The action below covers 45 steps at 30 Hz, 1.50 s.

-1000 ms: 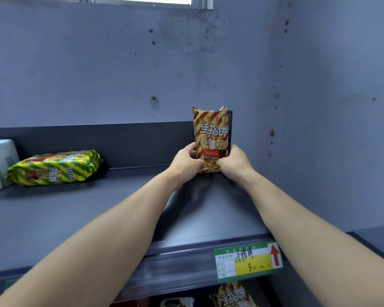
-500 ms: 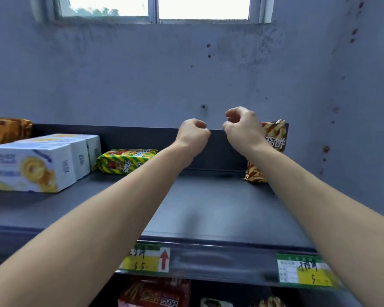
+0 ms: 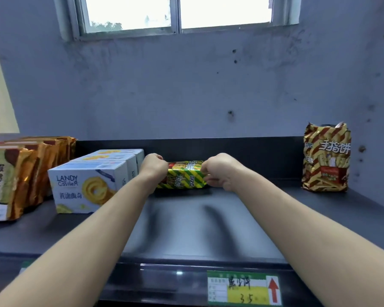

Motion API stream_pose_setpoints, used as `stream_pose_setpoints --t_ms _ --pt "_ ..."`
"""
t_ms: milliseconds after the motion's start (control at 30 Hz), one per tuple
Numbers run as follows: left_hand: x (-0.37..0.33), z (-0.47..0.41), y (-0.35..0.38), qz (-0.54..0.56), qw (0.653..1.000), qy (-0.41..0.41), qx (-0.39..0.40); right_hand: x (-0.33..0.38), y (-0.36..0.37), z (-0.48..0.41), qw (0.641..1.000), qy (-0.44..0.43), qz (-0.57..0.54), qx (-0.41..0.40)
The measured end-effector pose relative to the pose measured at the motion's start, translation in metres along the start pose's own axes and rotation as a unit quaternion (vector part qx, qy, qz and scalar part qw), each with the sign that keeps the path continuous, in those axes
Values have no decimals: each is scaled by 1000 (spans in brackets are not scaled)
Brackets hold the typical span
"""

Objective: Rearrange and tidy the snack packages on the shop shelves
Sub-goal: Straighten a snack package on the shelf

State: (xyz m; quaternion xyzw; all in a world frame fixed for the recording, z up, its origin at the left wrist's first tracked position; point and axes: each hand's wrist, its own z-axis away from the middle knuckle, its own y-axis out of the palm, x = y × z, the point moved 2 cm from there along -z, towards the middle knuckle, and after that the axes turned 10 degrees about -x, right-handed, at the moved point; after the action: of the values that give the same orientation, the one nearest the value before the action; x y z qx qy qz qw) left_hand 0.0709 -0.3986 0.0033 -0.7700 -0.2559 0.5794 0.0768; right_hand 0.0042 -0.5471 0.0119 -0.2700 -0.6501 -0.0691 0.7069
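Note:
A green-and-yellow striped snack pack (image 3: 184,175) lies on its side at the back of the dark shelf (image 3: 197,227). My left hand (image 3: 153,168) grips its left end and my right hand (image 3: 218,170) grips its right end, fingers curled round it. A red-and-gold striped snack bag (image 3: 326,157) stands upright at the far right of the shelf, apart from both hands.
White Landy Castle cookie boxes (image 3: 87,187) stand in a row left of the green pack. Gold foil packs (image 3: 20,171) stand at the far left. A price tag (image 3: 244,288) sits on the shelf's front rail. The wall and a window rise behind.
Both hands let go of the red-and-gold bag, moved left across the shelf and took hold of the green-and-yellow pack. My view shifted left with them.

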Motion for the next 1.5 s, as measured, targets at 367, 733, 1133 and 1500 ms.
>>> stream_pose_setpoints --t_ms 367,733,1133,1500 --pt "13 -10 7 -108 993 42 4 -18 32 -2 988 111 -99 -52" --pt "13 6 10 115 976 -109 150 -23 36 2 988 86 -123 -38" --pt "-46 63 -5 267 960 -32 78 6 -32 41 957 -106 -270 -27" --pt "-148 171 122 276 943 41 184 -50 -224 62 943 -151 -233 -185"
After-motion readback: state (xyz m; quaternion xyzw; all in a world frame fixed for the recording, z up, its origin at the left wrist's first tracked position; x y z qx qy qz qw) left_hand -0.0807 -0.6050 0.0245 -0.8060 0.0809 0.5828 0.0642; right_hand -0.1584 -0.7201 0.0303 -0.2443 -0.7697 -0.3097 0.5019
